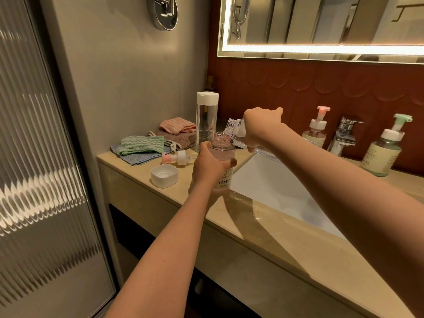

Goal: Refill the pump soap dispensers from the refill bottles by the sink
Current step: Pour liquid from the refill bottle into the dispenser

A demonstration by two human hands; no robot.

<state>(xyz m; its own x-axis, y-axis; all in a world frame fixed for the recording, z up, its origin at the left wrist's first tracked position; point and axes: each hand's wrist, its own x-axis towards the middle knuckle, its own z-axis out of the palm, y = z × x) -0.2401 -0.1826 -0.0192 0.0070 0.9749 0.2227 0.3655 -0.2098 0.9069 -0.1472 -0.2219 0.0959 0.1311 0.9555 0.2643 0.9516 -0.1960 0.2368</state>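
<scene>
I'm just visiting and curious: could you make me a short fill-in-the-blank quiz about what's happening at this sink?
1. The left hand grips the ____ dispenser bottle.
2. The right hand tilts a clear refill bottle over it, while its removed pump head lies on the ____.
3. The dispenser right of the faucet has a ____ pump.
Missing words: pink; countertop; green.

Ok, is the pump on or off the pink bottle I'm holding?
Off. The pink bottle has an open neck; its pump lies on the counter.
</scene>
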